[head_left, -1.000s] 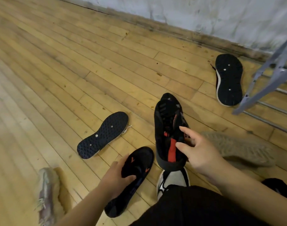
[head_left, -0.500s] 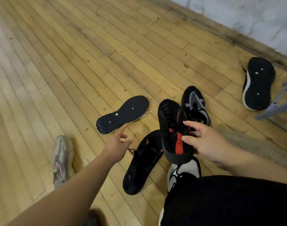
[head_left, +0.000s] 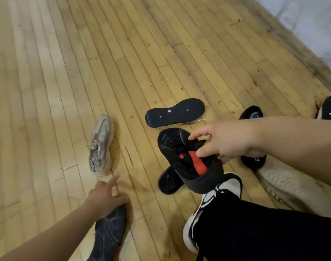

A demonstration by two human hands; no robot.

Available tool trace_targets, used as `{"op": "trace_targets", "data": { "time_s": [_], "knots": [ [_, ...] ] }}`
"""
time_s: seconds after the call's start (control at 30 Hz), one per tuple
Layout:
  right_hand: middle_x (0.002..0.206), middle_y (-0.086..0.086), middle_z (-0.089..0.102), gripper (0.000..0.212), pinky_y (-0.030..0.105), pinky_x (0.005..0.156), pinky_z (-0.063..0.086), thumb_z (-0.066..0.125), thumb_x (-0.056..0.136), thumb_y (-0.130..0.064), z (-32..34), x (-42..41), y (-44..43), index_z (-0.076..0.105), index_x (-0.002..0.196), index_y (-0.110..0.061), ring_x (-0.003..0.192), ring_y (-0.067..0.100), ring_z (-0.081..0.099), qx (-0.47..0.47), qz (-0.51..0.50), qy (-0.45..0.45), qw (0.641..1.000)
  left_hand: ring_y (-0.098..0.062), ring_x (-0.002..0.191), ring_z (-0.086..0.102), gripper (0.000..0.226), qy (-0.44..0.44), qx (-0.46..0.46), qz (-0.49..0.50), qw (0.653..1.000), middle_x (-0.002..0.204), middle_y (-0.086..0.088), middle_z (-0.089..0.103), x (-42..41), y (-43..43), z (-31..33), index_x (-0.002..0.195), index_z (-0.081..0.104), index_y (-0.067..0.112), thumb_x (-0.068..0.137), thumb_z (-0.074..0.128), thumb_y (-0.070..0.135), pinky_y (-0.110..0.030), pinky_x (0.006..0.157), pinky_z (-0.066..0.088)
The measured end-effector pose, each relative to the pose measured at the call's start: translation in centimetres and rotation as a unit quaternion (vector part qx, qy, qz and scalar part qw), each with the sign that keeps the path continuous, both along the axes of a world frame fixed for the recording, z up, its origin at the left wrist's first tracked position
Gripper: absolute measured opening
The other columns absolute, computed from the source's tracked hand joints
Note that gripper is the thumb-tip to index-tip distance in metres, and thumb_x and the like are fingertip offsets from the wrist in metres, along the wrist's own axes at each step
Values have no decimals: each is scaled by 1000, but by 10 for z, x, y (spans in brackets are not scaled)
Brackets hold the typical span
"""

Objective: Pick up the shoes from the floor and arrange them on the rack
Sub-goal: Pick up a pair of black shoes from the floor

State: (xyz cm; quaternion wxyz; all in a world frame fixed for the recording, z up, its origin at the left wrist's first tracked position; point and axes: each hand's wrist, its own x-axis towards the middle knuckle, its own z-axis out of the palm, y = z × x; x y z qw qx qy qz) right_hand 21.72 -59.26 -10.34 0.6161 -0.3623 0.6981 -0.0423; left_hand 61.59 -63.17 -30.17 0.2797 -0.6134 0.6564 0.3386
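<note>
right hand [head_left: 224, 142] grips black shoe [head_left: 189, 159] (toe seemingly up-left).

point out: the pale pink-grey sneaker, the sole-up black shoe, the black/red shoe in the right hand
pale pink-grey sneaker [head_left: 101, 146]: head view, on the laced upper.
sole-up black shoe [head_left: 175, 113]: head view, mid outsole.
black/red shoe [head_left: 195, 163]: head view, red lining at the opening.

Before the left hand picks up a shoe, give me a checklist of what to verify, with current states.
1. Right hand has a grip on the black and red shoe: ok.
2. Left hand empty: ok.
3. Left hand closed on the dark grey shoe: not ok, only touching its end.
4. Pale sneaker unobstructed on the floor: ok.
5. Rack in sight: not ok.
</note>
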Motion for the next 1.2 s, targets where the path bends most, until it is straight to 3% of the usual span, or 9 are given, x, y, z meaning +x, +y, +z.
{"op": "trace_targets", "data": {
  "time_s": [0.2,0.33,0.57,0.67,0.77,0.87,1.0,1.13,1.2],
  "knots": [
    [133,11,64,59,47,93,61,75,93,-22,-11,49,10,53,146,-35,109,32,69,-11,-3,-7,1000,-32,106,57,140,-68,49,33,996,121,-6,32,25,62,-27,154,-16,51,54,79,70,-40,90,60],
    [131,11,64,57,41,89,62,75,94,-20,-12,50,24,54,145,-36,105,27,69,-16,-38,-10,999,-30,109,51,134,-52,2,20,998,129,-7,31,5,68,-21,151,-23,51,58,71,70,-43,91,58],
    [127,13,65,58,26,58,56,70,97,-16,-18,15,40,49,150,-30,80,20,66,-6,-76,28,997,-26,122,42,107,236,16,18,971,146,3,22,-51,-14,33,159,6,53,74,70,42,-27,87,48],
    [128,16,65,60,38,72,64,71,96,-14,-27,-1,45,48,151,-28,97,31,71,1,-101,49,994,-25,140,41,96,346,9,115,931,156,0,35,-84,-45,43,158,17,51,78,62,24,-40,108,46],
    [140,16,62,63,47,92,61,71,96,-17,-29,-14,45,45,153,-26,115,34,67,0,-77,83,994,-26,154,22,86,265,-160,137,941,169,-1,18,-106,-51,36,160,12,47,92,54,15,-44,118,34],
    [144,13,59,61,39,100,55,69,98,-20,-25,-23,45,44,154,-22,123,30,63,-6,-44,115,992,-30,149,31,92,201,-116,101,967,169,0,7,-115,-33,21,156,4,57,93,68,39,-36,98,51],
    [140,11,58,63,31,88,54,69,98,-21,-26,-28,47,44,155,-24,119,27,61,-15,-68,128,989,-39,147,32,99,64,-153,-39,985,170,-3,-2,-117,-12,-1,148,-9,67,88,68,51,-52,106,48],
    [150,9,54,58,27,87,50,67,100,-22,-25,-27,44,46,153,-21,123,26,60,-16,-50,131,990,-39,139,42,87,142,-113,87,980,169,-6,3,-132,-17,13,157,8,55,95,64,30,-46,101,49],
    [142,8,59,60,20,75,50,65,101,-23,-21,-25,40,42,157,-22,105,20,65,-15,-53,126,990,-36,131,50,84,227,-93,208,947,164,-9,24,-134,-28,28,158,17,49,93,63,20,-47,100,52]
  ]
}}
